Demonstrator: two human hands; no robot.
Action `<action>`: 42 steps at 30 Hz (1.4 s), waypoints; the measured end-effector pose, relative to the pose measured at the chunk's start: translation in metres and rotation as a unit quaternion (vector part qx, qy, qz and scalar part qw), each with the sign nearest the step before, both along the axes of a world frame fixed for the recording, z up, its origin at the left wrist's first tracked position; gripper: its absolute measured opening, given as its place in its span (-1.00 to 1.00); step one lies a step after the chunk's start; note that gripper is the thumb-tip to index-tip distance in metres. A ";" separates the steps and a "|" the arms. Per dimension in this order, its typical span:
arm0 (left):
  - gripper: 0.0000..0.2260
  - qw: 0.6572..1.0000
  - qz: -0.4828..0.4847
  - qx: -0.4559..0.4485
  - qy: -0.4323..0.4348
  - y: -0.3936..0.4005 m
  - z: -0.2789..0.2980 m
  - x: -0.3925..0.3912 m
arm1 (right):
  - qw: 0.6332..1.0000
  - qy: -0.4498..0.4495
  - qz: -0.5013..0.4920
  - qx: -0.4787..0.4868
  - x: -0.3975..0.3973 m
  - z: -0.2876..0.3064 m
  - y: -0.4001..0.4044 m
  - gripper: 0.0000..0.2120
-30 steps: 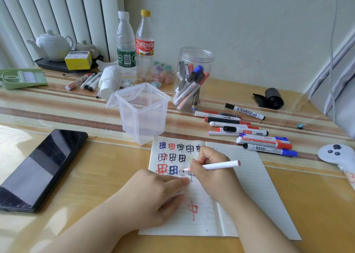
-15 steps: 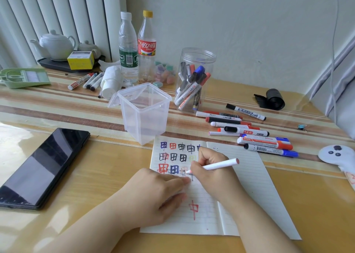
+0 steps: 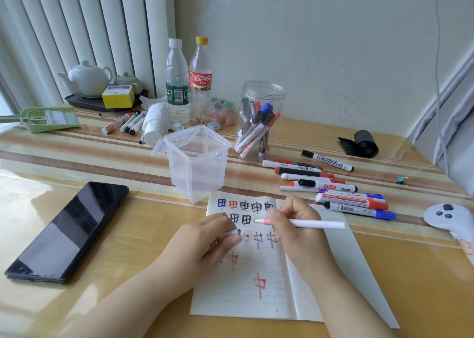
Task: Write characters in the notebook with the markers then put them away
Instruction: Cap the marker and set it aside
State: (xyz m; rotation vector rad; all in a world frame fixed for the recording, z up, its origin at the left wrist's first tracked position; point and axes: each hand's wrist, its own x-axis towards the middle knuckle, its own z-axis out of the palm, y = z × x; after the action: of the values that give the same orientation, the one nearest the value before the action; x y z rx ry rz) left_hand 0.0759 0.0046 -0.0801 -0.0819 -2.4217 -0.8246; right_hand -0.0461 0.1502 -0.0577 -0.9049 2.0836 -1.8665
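The notebook point(image 3: 259, 273) lies open on the table point(image 3: 128, 248), thin and floppy, pinned flat by the left hand point(image 3: 205, 240). The right hand point(image 3: 295, 222) pinches a light, slick white pen point(image 3: 315, 224) near its tip, best gripped there. Beyond, spare markers point(image 3: 333, 191) lie loose.

1. The left hand point(image 3: 205, 237) hid characters at the notebook's point(image 3: 256, 301) nine o'clock side.
2. A white controller point(image 3: 447, 216) at three o'clock was cropped by the edge.
3. Marker labels were illegible.
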 end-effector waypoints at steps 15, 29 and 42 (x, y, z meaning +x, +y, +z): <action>-0.69 1.000 0.010 -0.015 0.000 -0.001 -0.003 -0.003 | 0.987 -0.055 0.134 -0.071 0.015 0.002 -0.003 -0.75; -0.75 0.999 -0.024 -0.039 0.008 0.002 0.002 -0.002 | 0.987 -0.069 0.138 -0.037 0.018 -0.007 -0.010 -0.74; -0.87 0.998 -0.043 -0.035 -0.015 0.008 0.003 -0.006 | 0.982 -0.115 0.133 -0.062 0.020 -0.010 -0.016 -0.71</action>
State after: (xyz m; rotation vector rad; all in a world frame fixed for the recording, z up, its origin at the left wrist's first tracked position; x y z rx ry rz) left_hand 0.0695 0.0123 -0.0774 -0.2043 -2.4900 -0.7845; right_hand -0.0261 0.1340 -0.0679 -0.8963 1.6415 -1.8730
